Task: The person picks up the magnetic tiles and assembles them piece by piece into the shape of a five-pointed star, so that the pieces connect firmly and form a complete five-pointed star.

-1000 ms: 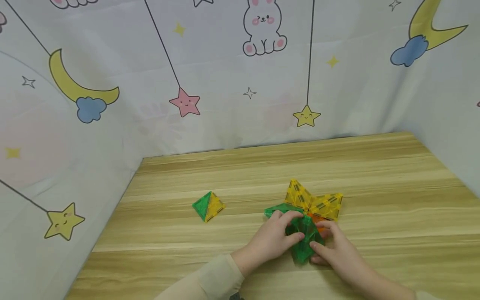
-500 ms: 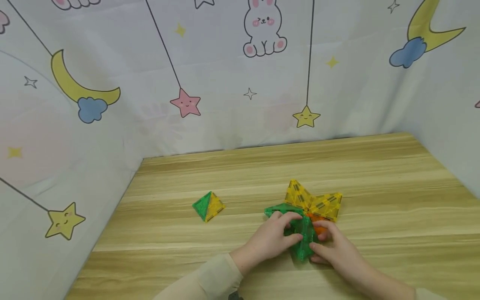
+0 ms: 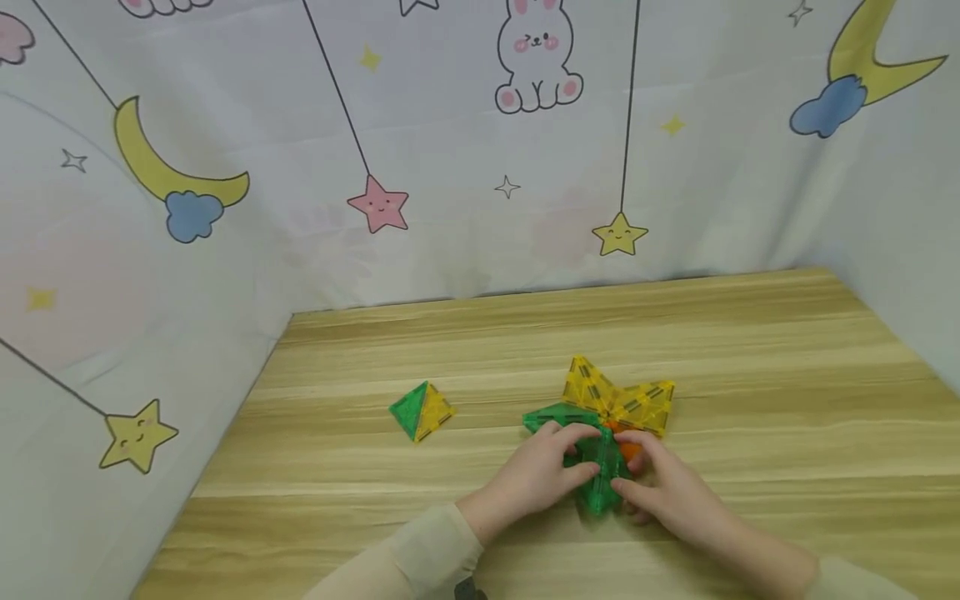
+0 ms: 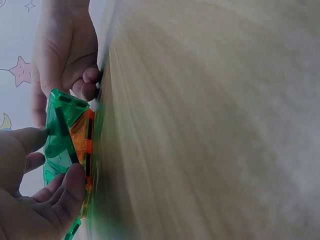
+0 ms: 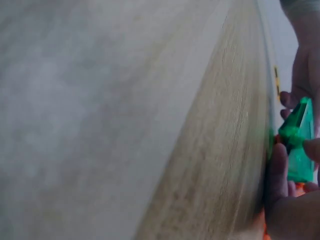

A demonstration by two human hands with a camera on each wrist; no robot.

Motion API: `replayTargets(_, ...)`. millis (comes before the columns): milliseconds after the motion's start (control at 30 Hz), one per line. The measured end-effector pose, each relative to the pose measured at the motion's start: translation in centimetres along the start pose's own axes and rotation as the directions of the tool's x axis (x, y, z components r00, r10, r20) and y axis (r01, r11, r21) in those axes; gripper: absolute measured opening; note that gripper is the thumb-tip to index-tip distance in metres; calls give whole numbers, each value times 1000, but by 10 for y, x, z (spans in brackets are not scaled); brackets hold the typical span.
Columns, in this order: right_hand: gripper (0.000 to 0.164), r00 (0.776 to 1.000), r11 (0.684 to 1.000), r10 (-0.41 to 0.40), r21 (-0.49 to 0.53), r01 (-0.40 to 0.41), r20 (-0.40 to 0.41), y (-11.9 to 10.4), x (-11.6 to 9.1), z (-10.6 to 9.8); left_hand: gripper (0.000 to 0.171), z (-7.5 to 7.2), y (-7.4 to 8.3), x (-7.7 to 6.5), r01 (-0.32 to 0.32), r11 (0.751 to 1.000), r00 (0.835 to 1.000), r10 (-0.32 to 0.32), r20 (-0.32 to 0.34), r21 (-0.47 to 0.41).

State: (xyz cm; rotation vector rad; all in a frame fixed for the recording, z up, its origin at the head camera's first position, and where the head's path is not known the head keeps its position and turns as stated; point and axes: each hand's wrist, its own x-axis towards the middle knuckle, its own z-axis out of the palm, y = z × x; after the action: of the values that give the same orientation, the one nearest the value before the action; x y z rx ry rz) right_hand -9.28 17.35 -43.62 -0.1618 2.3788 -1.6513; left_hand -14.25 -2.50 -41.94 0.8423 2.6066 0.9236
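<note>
Translucent magnetic tiles form a star-like shape on the table, with yellow points [image 3: 648,406] at the back, an orange tile [image 3: 630,451] at the right and a green point [image 3: 551,416] at the left. A raised green front point [image 3: 597,497] lies between both hands. My left hand [image 3: 528,477] grips its left side, thumb and fingers curled over it; in the left wrist view, the fingers pinch the green tiles [image 4: 61,122]. My right hand [image 3: 671,492] holds its right side between thumb and fingers; the right wrist view shows green tiles [image 5: 300,162] there. Fingers hide part of the joints.
A flat diamond [image 3: 422,412] of one green and one yellow triangle lies to the left on the wooden table [image 3: 360,350]. A white printed cloth [image 3: 450,250] stands along the table's back and sides.
The right face of the green front point has swung inward, making the point narrower. The star shape and my right hand have shifted slightly left; my left hand keeps its grip.
</note>
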Motion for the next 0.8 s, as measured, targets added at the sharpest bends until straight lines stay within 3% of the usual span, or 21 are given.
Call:
replayTargets(133,62,999,994,-39,-100,40,21,2,4,-3,42,-1,-1,0,7,1000,1000,-7,3,2)
replayTargets(267,61,998,989,-58,-137,62,31,3,7,-4,42,-1,-2,0,17,1000,1000,-17,1,-1)
replayTargets(800,64,988,991,-62,-105,78,142,-5,36,-2,40,-11,-15,0,76,997,994,-77,-74,-9)
